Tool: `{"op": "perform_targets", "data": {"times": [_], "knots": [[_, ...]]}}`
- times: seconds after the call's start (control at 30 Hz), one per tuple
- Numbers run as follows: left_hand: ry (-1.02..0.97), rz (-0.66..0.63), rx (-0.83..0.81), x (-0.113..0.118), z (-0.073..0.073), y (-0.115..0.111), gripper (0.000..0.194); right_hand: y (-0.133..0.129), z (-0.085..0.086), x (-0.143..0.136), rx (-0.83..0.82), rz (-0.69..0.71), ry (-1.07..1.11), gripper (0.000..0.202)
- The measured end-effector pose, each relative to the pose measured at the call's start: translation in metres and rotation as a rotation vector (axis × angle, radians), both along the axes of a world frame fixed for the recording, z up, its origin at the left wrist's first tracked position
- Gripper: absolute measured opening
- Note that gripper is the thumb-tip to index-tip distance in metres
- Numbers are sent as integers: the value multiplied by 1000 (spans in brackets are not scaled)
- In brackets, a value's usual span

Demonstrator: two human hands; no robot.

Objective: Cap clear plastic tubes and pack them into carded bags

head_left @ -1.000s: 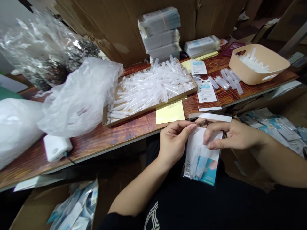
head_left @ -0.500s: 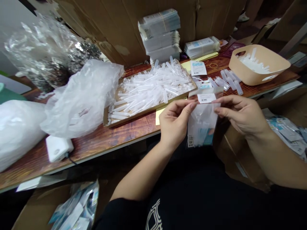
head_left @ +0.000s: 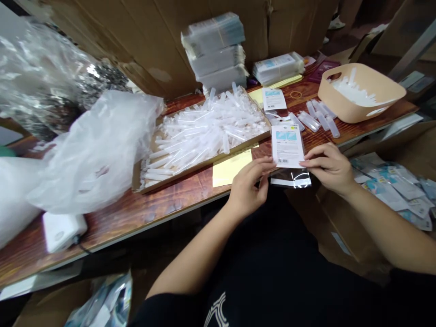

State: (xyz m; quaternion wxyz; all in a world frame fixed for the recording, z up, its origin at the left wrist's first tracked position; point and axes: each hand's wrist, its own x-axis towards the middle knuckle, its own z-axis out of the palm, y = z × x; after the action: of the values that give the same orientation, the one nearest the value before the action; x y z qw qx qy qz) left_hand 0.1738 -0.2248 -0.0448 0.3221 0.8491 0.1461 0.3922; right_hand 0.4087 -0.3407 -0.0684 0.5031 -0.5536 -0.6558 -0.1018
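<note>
A clear plastic packet (head_left: pixel 289 147) with a white-and-blue printed card lies card side up at the table's front edge, its transparent flap hanging toward me. My left hand (head_left: pixel 250 181) has its fingertips on the packet's lower left edge, the thumb bent beneath. At the right edge, my right hand (head_left: pixel 329 168) pinches the packet between thumb and fingers. Just behind lie a second printed card (head_left: pixel 273 99) and several loose translucent plastic tubes (head_left: pixel 322 116). To the left, a shallow cardboard tray (head_left: pixel 204 159) is heaped with more translucent tubes.
A beige basket (head_left: pixel 361 106) with small white pieces stands at the right. Banded stacks of packets (head_left: pixel 218 50) rise behind the tray. Crumpled plastic bags (head_left: pixel 98 150) and a white device (head_left: pixel 63 231) sit at the left. Cardboard boxes holding finished-looking packets (head_left: pixel 398 186) stand below the table.
The packet has gone from held upright with its translucent contents facing me to lying back with the printed card showing. Both hands have lowered slightly. The view has shifted right.
</note>
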Motion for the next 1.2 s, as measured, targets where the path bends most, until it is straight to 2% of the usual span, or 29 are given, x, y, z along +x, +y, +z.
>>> {"op": "perform_targets", "data": {"times": [0.1,0.2,0.3,0.37,0.43,0.5,0.57,0.67,0.9,1.03,1.1,1.17,1.2], "knots": [[116,186,-394,-6,-2,-19,16,-6,-15,-2,-71,22,25,15],[242,174,-798,-1,0,-25,19,-9,-15,1,-98,59,-7,17],[209,129,-1053,8,-1,-22,19,-14,-4,3,-150,121,-138,28],[164,111,-1192,13,-3,-21,17,-19,9,-2,-174,84,-236,33],[169,89,-1324,17,-3,-22,17,-23,21,-13,-205,33,-264,24],[189,58,-1435,21,-2,-26,20,-25,30,-27,-299,55,-217,10],[198,20,-1520,24,0,-29,23,-24,32,-40,-426,117,-140,4],[210,-12,-1644,28,2,-33,24,-19,30,-48,-540,134,-61,11],[198,3,-1861,33,2,-35,15,-19,31,-50,-538,34,-251,15],[146,88,-1839,36,1,-39,14,-18,33,-51,-609,110,-232,14],[91,149,-1801,36,0,-39,13,-20,42,-46,-676,233,-150,16],[49,187,-1761,35,-2,-38,11,-24,59,-33,-722,357,-84,20],[42,195,-1744,34,-4,-37,11,-26,70,-22,-716,353,-62,24]]}}
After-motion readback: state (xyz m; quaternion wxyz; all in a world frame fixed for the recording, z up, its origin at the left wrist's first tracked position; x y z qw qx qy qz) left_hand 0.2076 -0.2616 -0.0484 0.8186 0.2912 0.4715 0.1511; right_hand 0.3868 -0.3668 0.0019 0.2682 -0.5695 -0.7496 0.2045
